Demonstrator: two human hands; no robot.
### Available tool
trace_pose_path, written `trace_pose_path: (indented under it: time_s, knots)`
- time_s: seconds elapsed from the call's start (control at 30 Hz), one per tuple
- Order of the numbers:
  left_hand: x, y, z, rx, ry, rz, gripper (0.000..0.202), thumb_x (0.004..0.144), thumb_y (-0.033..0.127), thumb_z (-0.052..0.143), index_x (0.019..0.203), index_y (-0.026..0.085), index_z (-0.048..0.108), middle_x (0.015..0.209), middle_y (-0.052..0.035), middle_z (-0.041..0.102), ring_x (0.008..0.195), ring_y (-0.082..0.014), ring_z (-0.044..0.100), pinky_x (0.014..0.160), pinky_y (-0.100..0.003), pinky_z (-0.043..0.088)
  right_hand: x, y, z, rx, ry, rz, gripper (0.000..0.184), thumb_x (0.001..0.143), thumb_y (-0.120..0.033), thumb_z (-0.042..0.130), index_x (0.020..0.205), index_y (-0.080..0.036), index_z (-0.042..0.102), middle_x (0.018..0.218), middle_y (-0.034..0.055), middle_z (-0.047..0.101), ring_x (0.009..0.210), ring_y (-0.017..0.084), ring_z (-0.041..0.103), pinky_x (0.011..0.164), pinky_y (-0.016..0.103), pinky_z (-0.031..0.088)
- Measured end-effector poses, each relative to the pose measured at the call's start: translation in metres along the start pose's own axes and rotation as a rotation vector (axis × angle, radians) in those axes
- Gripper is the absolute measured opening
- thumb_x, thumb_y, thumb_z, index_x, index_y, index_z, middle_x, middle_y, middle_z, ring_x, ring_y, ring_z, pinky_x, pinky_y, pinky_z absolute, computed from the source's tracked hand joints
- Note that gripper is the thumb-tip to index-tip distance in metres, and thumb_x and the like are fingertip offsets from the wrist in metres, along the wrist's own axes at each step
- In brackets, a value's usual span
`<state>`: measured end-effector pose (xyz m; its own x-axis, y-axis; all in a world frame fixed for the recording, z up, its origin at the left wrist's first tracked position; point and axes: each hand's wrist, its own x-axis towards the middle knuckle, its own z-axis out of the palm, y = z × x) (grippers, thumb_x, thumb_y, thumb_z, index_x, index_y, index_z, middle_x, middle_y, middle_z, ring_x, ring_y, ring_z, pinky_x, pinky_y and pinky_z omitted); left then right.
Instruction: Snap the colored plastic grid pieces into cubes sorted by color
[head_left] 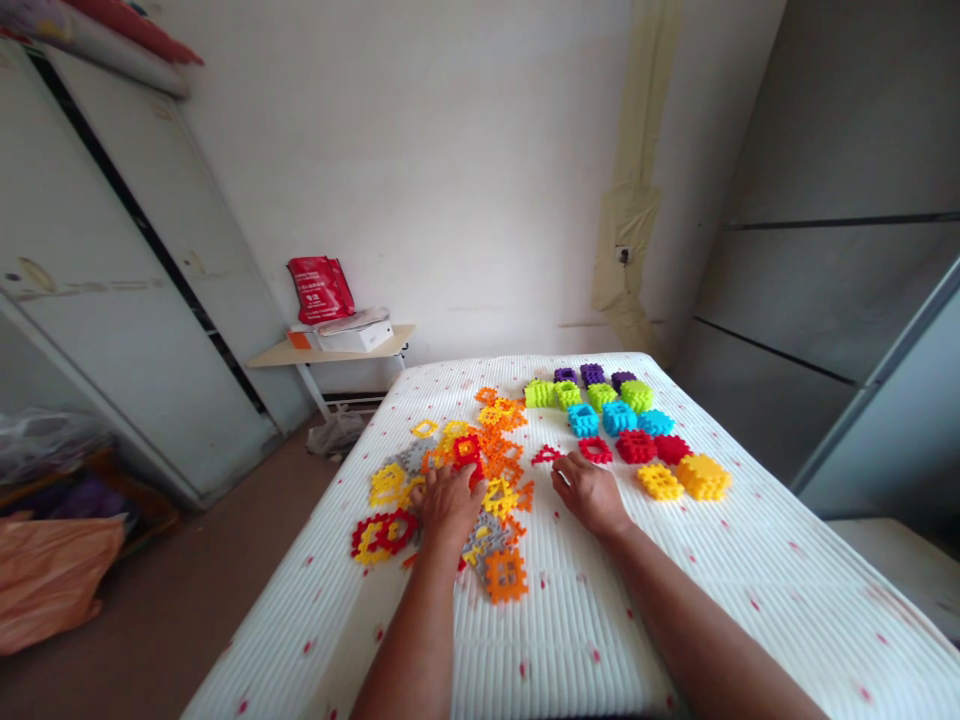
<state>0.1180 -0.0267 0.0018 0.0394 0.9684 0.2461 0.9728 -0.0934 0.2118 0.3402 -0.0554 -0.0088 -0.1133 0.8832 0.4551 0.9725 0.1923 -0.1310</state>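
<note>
The left hand (448, 505) curls palm-down on the heap of plastic waffle-block pieces (501, 497); its fingers (459, 487) cover what lies beneath, so whether they grip a piece cannot be told. The right hand (589, 492) lies open and flat on the quilted bed (750, 600), holding nothing, just beside a red square piece (595, 450). The orange, yellow, grey and red pieces overlap, hiding one another. Toward the upper right of the frame, sorted blocks (611, 418) stand in rows by colour: purple, lime, blue, red and yellow. The far purple row is small and hard to make out.
</note>
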Motion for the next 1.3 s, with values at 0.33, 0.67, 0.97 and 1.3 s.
trace_pose_path:
  time_s: [0.33,0.67,0.97,1.3]
  knots:
    - [0.0031,0.0035,-0.0051,0.003,0.029,-0.107,0.035,0.080,0.037,0.045,0.107,0.024,0.061,0.106,-0.0100,0.063,0.107,-0.0283,0.049,0.087,-0.046,0.035,0.0000,0.0018,0.0021,0.007,0.018,-0.017,0.025,0.090,-0.023,0.040,0.077,-0.018,0.061,0.078,0.0043,0.060,0.066,0.011,0.054,0.057,0.021,0.030]
    - [0.0043,0.0012,-0.0009,-0.022,-0.006,-0.110,0.030,0.080,0.030,0.044,0.102,0.029,0.065,0.099,-0.0078,0.066,0.104,-0.0278,0.052,0.089,-0.047,0.034,0.0003,-0.0005,0.0003,0.006,0.008,-0.031,0.025,0.089,-0.022,0.040,0.075,-0.017,0.060,0.077,0.0037,0.059,0.065,0.010,0.053,0.055,0.021,0.028]
    - [0.0012,0.0045,-0.0036,-0.005,0.030,-0.070,0.023,0.083,0.027,0.040,0.087,0.025,0.063,0.115,-0.0063,0.058,0.108,-0.0244,0.047,0.086,-0.043,0.036,-0.0010,0.0003,0.0057,0.008,0.032,-0.043,0.024,0.089,-0.023,0.041,0.076,-0.017,0.060,0.077,0.0028,0.059,0.063,0.009,0.052,0.054,0.021,0.027]
    - [0.0008,0.0061,-0.0067,-0.046,0.035,-0.074,0.024,0.083,0.023,0.040,0.087,0.024,0.064,0.098,-0.0052,0.066,0.100,-0.0235,0.053,0.085,-0.041,0.034,0.0000,0.0006,0.0055,0.012,0.027,-0.048,0.023,0.089,-0.022,0.041,0.076,-0.017,0.060,0.076,0.0026,0.059,0.065,0.010,0.053,0.055,0.021,0.027]
